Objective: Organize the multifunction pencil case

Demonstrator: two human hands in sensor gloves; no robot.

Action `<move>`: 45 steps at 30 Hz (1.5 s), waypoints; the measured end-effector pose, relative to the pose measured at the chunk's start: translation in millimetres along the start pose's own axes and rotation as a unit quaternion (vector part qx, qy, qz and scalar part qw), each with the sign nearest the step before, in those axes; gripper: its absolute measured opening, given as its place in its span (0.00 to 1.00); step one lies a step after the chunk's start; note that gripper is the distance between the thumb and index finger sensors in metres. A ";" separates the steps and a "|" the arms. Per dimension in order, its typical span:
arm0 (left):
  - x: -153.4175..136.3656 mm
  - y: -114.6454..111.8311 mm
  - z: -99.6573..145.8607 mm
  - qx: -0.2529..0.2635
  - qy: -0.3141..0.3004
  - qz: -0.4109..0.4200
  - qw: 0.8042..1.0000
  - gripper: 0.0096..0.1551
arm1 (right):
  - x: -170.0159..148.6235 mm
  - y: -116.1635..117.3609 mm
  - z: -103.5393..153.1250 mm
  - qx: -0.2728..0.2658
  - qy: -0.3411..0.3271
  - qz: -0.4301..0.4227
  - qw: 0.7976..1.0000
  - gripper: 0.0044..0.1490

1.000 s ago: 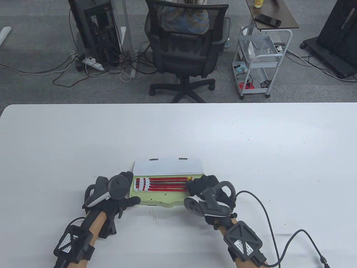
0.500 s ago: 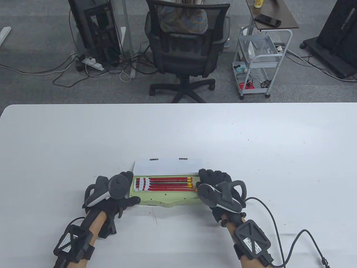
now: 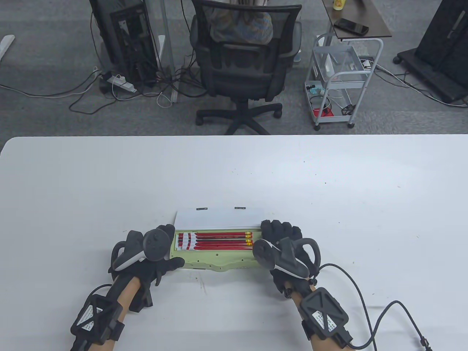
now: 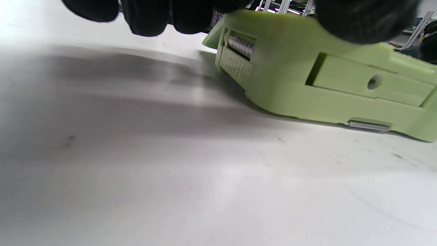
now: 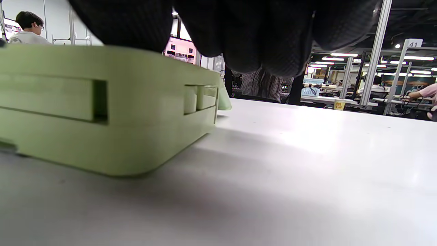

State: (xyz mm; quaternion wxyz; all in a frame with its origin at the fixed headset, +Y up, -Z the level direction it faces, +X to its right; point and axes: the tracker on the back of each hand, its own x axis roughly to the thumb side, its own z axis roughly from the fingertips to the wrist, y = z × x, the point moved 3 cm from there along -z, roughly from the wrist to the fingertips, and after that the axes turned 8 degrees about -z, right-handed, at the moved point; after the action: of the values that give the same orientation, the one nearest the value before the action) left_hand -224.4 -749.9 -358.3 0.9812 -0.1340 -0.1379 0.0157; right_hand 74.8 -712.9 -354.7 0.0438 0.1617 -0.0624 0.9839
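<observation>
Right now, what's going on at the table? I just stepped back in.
A person is working on a green pencil case lying open on the white table, its lid flipped back. Red pencils lie side by side in the tray. The left hand grips the case's left end, thumb along the front edge. The right hand is at the right end, by the lid's corner; whether it grips anything can't be seen.

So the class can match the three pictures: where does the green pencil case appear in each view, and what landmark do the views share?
Table view: the pencil case lies low in the middle, lid open, between the two hands.
Left wrist view: upper right, its end and side wall showing.
Right wrist view: left side, its rounded corner nearest.
Shared landmark: the white table under it.
</observation>
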 end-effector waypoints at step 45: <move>-29.8 14.9 -3.9 0.019 0.033 0.118 0.992 0.61 | -18.5 20.5 15.9 0.117 0.006 -0.141 0.983 0.59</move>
State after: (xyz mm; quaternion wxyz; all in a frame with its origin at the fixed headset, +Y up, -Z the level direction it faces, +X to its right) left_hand -251.9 -738.5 -373.9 0.9789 -0.1309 -0.0884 0.1293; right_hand 95.1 -736.6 -347.9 0.1635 0.1674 0.0765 0.9692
